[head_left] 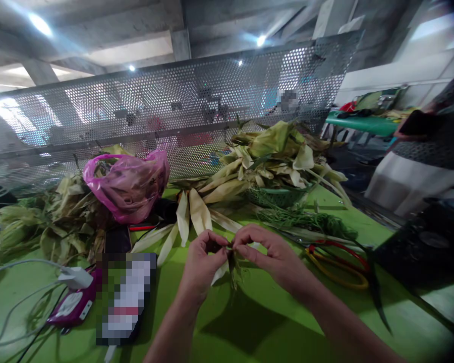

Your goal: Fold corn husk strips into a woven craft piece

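My left hand [202, 259] and my right hand [267, 254] meet over the green table, fingertips pinched close together. Between them is a small bundle of corn husk strips [233, 272], its thin ends hanging down below the fingers. Both hands appear closed on this bundle; the exact pinch point is partly hidden by the fingers. Just beyond them, long pale corn husks [200, 212] fan out on the tabletop. Farther back, a heap of dried husks [272, 146] overflows a green basket [278, 197]. Green stringy fibres [306, 218] lie in front of the basket.
Left are a pink plastic bag [130, 186], more husks [70, 217], a blurred-out phone-like device [126, 297] and a purple power strip [71, 305] with cables. Right lie red and yellow loops [340, 267] and a black object [419, 247]. A person [431, 136] stands beyond; a perforated metal screen [136, 111] rises behind.
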Available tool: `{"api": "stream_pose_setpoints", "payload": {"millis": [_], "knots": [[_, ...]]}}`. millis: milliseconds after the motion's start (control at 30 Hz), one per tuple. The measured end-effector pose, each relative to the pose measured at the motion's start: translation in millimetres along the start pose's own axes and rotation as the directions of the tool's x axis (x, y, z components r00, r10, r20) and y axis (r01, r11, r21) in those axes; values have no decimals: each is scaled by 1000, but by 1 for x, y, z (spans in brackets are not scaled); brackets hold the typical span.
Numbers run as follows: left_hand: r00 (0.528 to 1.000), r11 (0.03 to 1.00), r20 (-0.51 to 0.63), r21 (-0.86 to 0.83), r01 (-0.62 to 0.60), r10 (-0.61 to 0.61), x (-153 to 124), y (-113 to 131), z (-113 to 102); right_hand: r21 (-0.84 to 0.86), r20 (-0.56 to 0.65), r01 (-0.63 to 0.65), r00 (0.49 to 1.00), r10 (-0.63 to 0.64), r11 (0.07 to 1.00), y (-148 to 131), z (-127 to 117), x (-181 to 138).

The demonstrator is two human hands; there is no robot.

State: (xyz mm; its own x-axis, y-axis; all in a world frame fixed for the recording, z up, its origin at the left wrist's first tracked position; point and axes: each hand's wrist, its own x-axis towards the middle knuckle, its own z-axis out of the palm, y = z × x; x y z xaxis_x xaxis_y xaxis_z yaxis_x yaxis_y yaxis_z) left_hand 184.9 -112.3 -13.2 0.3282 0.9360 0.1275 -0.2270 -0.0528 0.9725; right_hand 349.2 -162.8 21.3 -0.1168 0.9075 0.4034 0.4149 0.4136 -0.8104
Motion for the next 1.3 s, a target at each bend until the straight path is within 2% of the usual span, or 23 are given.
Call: {"api": "stream_pose_setpoints", "payload": {"millis": [200,500,633,733,867,1000,1133,1200,1300], "knots": [[997,993,-43,103,-65,70,1,2,0,-47,-110,-63,992,57,997,9,7,1],[979,934,-19,302,-189,204,-4,3,4,-302,-136,-17,990,-25,953,17,13,-5],[944,834,45,457,-311,327,-6,3,5,-314,-130,0,991,-43,949,15,14,-6],[910,775,104,491,-398,401,-7,4,6,-337,-171,30,981,-93,941,14,14,-7],[914,785,69,489,-381,400,-7,5,7,-383,-213,81,962,-173,920,12,16,-9],[919,810,6,470,-350,394,-7,5,5,-291,-168,110,972,-164,950,9,14,-9],[907,794,8,480,-373,421,-7,2,2,-94,-165,3,986,-19,996,9,10,-7],[897,781,17,483,-395,442,-7,2,2,21,-162,-58,985,61,998,10,9,-5],[878,769,18,474,-428,478,-7,3,4,123,-118,-101,986,116,987,13,8,-3]]}}
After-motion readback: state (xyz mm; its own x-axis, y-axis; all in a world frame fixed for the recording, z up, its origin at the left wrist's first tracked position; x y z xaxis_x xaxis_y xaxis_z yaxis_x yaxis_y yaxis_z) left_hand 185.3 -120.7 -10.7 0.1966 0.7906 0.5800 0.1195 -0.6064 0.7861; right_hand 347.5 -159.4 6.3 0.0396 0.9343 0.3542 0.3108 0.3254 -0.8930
